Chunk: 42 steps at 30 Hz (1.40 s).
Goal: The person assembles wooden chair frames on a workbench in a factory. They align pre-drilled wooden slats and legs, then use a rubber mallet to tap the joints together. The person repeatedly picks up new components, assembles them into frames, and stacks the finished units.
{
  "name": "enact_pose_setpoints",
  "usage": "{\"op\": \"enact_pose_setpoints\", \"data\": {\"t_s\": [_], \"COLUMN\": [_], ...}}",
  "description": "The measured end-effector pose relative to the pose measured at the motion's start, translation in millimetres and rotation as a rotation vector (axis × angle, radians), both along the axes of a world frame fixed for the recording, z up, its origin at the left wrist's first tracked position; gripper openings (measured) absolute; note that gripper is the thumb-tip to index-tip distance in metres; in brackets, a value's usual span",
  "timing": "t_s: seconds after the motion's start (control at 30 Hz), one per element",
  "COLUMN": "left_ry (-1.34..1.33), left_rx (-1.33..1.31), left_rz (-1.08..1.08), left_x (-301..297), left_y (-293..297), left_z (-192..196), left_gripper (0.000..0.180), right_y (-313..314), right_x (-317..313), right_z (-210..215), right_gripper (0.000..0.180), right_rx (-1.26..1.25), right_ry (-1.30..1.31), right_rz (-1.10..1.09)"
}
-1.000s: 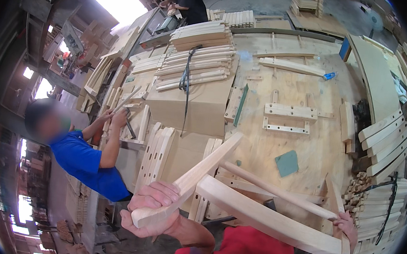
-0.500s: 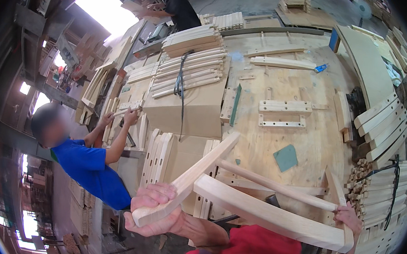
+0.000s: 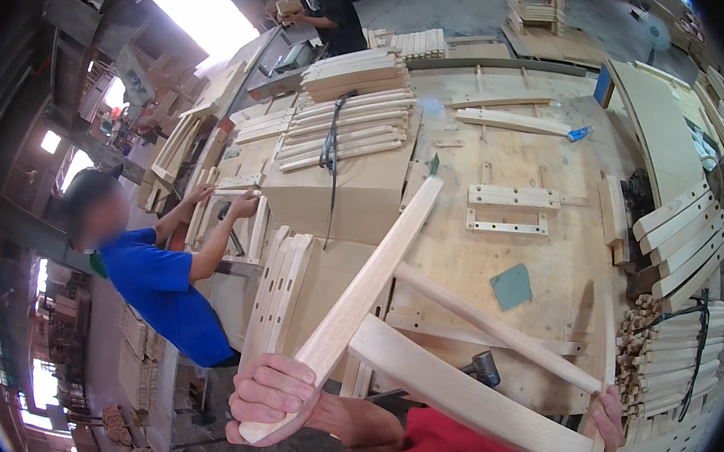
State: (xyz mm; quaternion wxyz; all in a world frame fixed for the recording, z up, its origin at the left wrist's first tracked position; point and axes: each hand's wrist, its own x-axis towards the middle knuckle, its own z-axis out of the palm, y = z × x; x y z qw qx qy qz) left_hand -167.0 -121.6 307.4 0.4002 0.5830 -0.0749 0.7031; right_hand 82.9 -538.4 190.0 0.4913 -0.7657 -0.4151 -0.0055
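Both my hands hold a pale wooden chair frame (image 3: 464,392) above the near edge of the workbench (image 3: 445,259). Two legs are joined by a broad curved rail and a thinner crossbar (image 3: 495,325). My left hand (image 3: 272,397) is wrapped round the lower end of the left leg (image 3: 363,308). On the other side, my right hand (image 3: 609,417) grips the right leg beside the crossbar's end, its fingers partly hidden. A black-headed mallet (image 3: 485,368) lies on the bench beyond the curved rail, its handle partly covered.
Drilled wooden blocks (image 3: 513,196) and a green square piece (image 3: 512,286) lie on the bench. Strapped slats (image 3: 349,130) are stacked left of centre; more bundled parts (image 3: 674,348) stand at right. A co-worker in blue (image 3: 162,295) handles wood at left; another in black (image 3: 333,13) stands behind.
The chair frame has tipped so its left leg stands steeper, with the upper end farther over the bench. More of the mallet shows. Both hands keep their grip.
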Motion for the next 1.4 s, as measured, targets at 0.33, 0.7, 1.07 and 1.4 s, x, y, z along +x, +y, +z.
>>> {"op": "enact_pose_setpoints", "data": {"t_s": [0.33,0.7,1.07,1.4], "left_ry": [-0.151,-0.295,0.661,0.906], "left_rx": [0.253,0.161,-0.232,-0.342], "left_rz": [-0.176,-0.013,-0.166,0.228], "left_x": [22,89,291,264], "left_y": [6,4,-29,42], "left_z": [22,107,-31,-85], "left_gripper": [0.053,0.042,0.037,0.041], "right_y": [15,46,116,142], "right_x": [20,65,121,221], "right_z": [-29,46,14,110], "right_gripper": [0.035,0.023,0.026,0.046], "right_rx": [0.105,0.383,0.518,0.464], "right_ry": [-0.382,-0.133,0.507,0.985], "right_rz": [-0.053,0.077,0.161,0.052]}}
